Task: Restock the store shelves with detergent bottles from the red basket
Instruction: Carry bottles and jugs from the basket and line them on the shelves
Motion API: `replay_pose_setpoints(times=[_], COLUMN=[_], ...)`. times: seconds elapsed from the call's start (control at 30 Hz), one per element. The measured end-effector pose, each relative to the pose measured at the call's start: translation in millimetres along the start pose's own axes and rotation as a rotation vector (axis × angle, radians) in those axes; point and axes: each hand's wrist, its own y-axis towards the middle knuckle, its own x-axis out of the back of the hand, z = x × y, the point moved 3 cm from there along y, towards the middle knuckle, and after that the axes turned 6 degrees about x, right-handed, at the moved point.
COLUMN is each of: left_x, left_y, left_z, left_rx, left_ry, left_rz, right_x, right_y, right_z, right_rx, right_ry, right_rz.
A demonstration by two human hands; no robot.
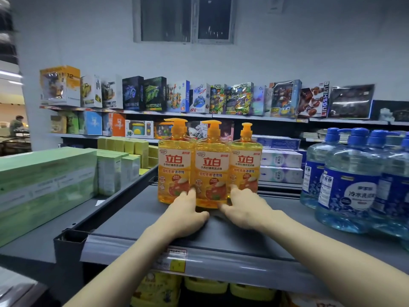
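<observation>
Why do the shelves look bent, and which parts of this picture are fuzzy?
Head view: the wide lens bows the shelf edge; the orange detergent bottles are sharp at centre, the far left edge is smeared, the blue bottles slightly soft, and light is dim and bluish.

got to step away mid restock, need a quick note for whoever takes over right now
Left hand: fingers fairly straight, pressing the left side of the middle bottle near its base.
Right hand: the same on its right side.
Things: middle bottle, left bottle and right bottle stand upright in a tight row on the shelf, labels forward. The middle one seems a little nearer the front.
Done: three bottles shelved.
Left: settle the middle bottle, let go, fetch more. The basket is out of view, so the count left is unknown.
</observation>
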Motion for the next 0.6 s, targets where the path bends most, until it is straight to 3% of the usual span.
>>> replay_pose_setpoints(times=[0.23,0.6], left_x=[-5,-80], left_y=[-25,-116], left_z=[-43,-222], left_rx=[0.048,-0.187], left_ry=[0.419,0.411], left_rz=[-0.098,-0.12], right_x=[29,98], right_y=[-62,-216], right_z=[-29,-143], right_rx=[0.097,0.126], right_ry=[-0.128,-0.203], right_rz=[0.009,-0.099])
